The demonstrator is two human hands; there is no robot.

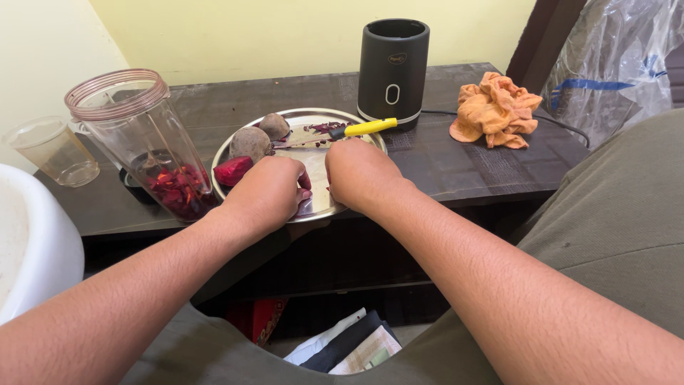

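Both hands were over the near edge of the round steel plate [342, 117] on the dark wooden table [463, 160]. Left hand [267, 192] was curled w/ fingers on a dark red beetroot piece [305, 196]; right hand [360, 171] was curled too, can't tell what it gripped. On the plate: two whole brownish beetroots [249, 141], a cut red beetroot chunk [231, 171], a yellow-handled knife [360, 129]. Left of plate, clear plastic blender jar [135, 121] w/ red pieces; behind it, black blender base [392, 68].

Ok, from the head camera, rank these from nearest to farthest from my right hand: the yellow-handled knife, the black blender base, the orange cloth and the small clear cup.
1. Yellow-handled knife, on the steel plate just beyond the right hand.
2. Black blender base, behind the plate.
3. Orange cloth, off to the right.
4. Small clear cup, far left, past the blender jar.
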